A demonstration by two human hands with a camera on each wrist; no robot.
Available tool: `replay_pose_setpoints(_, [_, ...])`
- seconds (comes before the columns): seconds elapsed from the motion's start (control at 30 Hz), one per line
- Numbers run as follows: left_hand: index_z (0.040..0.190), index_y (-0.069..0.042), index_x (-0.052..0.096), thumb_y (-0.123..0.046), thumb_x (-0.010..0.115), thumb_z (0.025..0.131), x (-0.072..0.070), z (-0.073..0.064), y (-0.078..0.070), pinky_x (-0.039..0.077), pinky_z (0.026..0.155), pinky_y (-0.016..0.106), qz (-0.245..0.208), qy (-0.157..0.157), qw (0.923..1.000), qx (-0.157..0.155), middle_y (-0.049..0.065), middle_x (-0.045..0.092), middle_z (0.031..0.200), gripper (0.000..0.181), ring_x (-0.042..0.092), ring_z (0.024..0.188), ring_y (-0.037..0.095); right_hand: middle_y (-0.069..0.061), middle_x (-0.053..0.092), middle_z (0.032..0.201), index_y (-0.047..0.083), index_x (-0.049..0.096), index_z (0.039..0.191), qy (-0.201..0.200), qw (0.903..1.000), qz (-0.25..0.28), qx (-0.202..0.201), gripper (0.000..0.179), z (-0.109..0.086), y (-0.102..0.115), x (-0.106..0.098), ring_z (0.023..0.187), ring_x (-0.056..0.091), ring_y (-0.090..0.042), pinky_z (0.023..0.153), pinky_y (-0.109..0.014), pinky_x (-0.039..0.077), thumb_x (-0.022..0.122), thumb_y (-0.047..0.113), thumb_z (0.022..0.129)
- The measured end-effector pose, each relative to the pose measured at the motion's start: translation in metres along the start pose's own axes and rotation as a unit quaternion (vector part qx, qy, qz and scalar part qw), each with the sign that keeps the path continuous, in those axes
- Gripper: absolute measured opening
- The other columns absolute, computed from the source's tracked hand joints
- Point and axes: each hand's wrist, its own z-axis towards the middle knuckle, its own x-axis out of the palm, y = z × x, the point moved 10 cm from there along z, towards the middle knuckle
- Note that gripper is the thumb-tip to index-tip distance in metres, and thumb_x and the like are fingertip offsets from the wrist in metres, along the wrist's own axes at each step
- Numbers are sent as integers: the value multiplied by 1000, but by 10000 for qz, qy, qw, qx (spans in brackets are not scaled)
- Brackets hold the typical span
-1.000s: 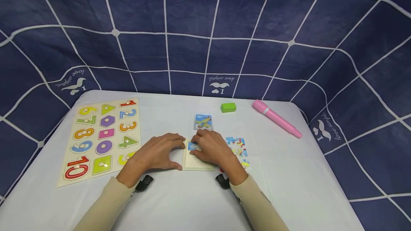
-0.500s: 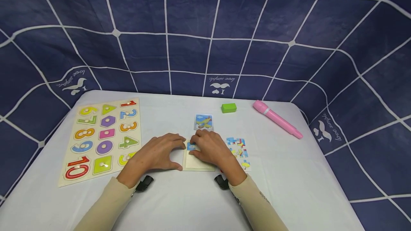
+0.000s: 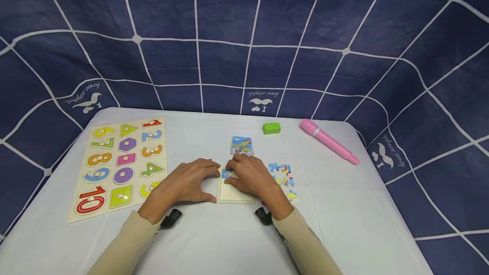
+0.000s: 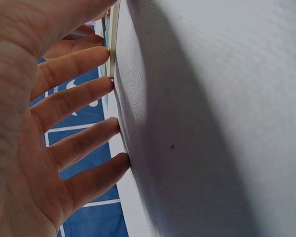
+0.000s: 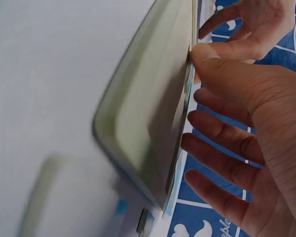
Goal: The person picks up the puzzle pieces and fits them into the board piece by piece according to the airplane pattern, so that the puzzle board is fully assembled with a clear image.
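Note:
In the head view a small pale wooden puzzle tray lies on the white table, with a blue puzzle piece in its upper left corner. My right hand reaches over the tray from the right, thumb and index finger about the blue piece; its other fingers partly hide the tray. My left hand stands at the tray's left side, thumb and fingers spread, fingertips by its edge. In the left wrist view the left fingers are nearly straight. In the right wrist view the right thumb touches the tray's top.
Loose puzzle pieces lie right of the tray. An airplane picture card is behind it. Farther back are a green block and a pink marker. A number board with knobbed pieces lies to the left.
My right thumb and index finger have shifted slightly left at the tray's upper left corner, with the blue puzzle piece beneath them. My left hand holds its place.

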Motion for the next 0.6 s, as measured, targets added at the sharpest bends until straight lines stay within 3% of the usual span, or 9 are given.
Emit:
replay_pose_setpoints(0.2, [127,-28,75,-61,94,74,-1,0,0,55,101,60,3,-25,10000,22,-6,63,149,65,54,146,25,3,69,111,21,79,121,44,9997,233,82,39,-3,-6,-4,97,71,-19,85,-38,60,83,48,94])
replay_pose_setpoints(0.4, [131,-28,74,-60,94,75,-1,1,0,55,100,61,21,-2,10000,-1,-6,63,150,68,53,147,25,2,70,121,20,78,124,-26,9991,371,212,38,-7,-16,-8,110,71,-20,92,-40,60,83,45,95])
replay_pose_setpoints(0.6, [135,-28,74,-60,94,75,1,2,-1,56,99,60,84,56,9999,32,-6,63,150,71,53,146,24,2,72,123,19,78,127,-78,9976,597,341,36,-15,-26,-11,112,72,-19,93,-41,60,82,37,97])
